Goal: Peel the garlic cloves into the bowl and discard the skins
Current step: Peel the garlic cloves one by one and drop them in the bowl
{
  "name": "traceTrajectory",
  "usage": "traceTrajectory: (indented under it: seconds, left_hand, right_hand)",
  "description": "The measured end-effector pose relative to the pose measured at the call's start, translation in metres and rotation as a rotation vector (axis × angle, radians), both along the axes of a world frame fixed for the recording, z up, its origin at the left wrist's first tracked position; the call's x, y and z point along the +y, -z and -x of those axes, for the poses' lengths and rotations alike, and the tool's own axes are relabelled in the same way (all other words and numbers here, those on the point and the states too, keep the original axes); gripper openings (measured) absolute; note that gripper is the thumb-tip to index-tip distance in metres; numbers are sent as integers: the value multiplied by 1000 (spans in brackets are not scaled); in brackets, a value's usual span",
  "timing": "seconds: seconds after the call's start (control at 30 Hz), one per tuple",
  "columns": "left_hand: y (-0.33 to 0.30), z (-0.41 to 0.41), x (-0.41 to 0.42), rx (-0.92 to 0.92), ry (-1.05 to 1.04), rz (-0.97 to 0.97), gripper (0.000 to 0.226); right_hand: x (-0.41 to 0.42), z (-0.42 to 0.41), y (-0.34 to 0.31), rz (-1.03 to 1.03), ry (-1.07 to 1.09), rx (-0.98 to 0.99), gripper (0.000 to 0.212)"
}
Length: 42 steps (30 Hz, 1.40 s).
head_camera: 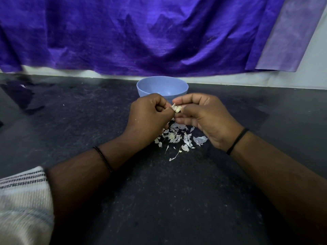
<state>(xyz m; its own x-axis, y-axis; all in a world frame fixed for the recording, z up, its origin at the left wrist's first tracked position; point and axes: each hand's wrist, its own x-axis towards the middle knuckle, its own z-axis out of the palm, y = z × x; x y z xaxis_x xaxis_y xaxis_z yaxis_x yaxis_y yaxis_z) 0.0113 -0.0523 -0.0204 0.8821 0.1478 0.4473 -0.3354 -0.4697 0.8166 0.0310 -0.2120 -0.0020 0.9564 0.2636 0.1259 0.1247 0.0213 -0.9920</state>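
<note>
One garlic clove (177, 108) sat pinched between the left hand (150, 119) and the right hand (200, 117), both clamped on it from nine and three o'clock. Its long axis could not be told. The single bowl (146, 86) stood just beyond at twelve o'clock, equally near either hand. Loose skins (178, 137), too many to count, lay at six o'clock on the counter (88, 112).

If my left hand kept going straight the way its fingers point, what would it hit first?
Most likely the garlic clove, pinched between the left hand and the right hand, whose fingertips lie just beyond. Depth is hard to judge from one view.
</note>
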Motion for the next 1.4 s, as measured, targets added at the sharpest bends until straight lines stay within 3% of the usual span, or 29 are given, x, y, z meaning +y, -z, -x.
traceTrajectory:
  seconds: [0.17,0.3,0.47,0.6,0.83,1.1,1.13,1.27,1.4]
  left_hand:
    - [-3,-1,3,-56,-83,-56,13]
    - [-8,2,4,-43,-105,-336,9]
    - [-10,3,3,54,-88,-536,16]
    - [-10,-1,8,58,-80,-523,10]
    - [-10,-7,14,-46,-92,-459,19]
    - [-11,-13,23,-113,-181,-308,10]
    - [-11,-12,23,-119,-181,-306,14]
    - [-11,-12,26,-147,-180,-318,35]
    - [-9,-14,27,-125,-155,-351,16]
  right_hand:
    - [-2,-2,1,-42,42,1,19]
    - [-5,-7,1,23,171,-93,8]
    - [-7,-18,-2,183,337,-230,15]
    - [7,-32,-16,210,373,-362,7]
    - [32,-64,-31,497,360,-550,3]
    - [18,-56,-28,327,403,-473,5]
    - [16,-49,-26,334,379,-467,2]
    - [9,-23,-19,408,270,-437,23]
    - [2,-7,-10,559,214,-440,4]
